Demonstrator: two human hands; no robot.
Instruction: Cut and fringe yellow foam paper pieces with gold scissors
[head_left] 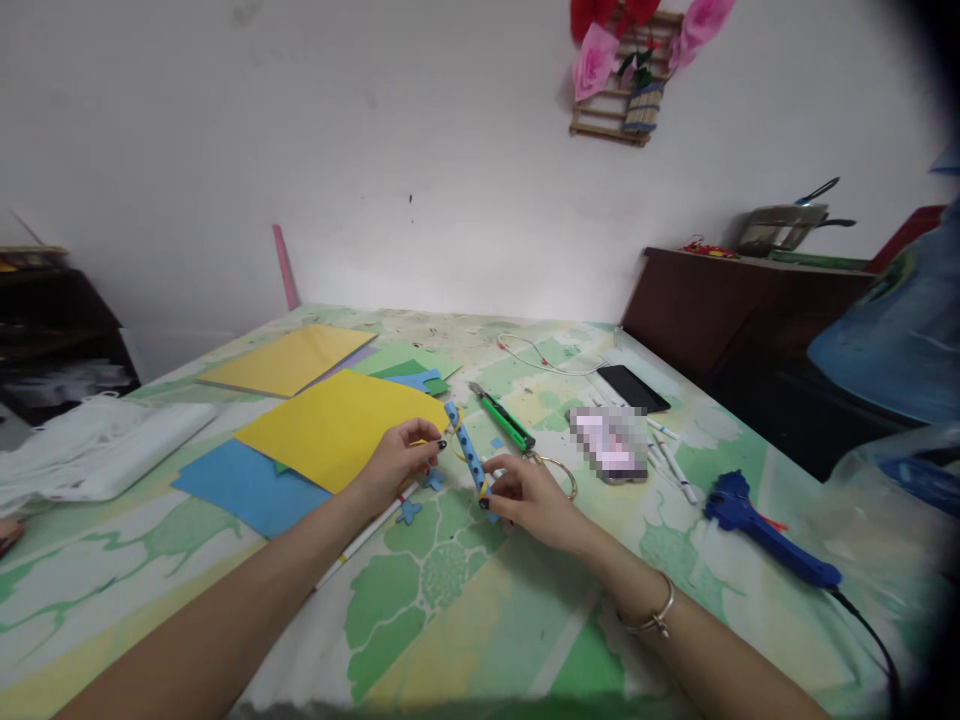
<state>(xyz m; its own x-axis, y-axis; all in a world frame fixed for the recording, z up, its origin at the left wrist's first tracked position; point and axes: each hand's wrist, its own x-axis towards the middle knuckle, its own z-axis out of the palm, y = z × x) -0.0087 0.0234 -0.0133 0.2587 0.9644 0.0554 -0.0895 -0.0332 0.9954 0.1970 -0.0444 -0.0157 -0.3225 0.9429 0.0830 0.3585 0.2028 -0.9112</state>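
A slim blue paper tube (467,446) with dark spots and narrow yellow strips near its ends stands tilted between my hands. My right hand (529,497) is closed on its lower end, thumb and fingers pinching it. Just left of the upper end, my left hand (405,462) has its fingertips pinched together beside a yellow strip; whatever they hold is too small to make out. Below the left fingers lie small blue paper cutouts (409,511) and a thin white stick (367,538).
Yellow paper (341,425) and blue paper (247,487) lie left. Beyond my right hand are a green utility knife (504,418), a golden ring (564,468) and a phone (611,442). A blue glue gun (772,535) with a cord lies right, near white sticks (675,470).
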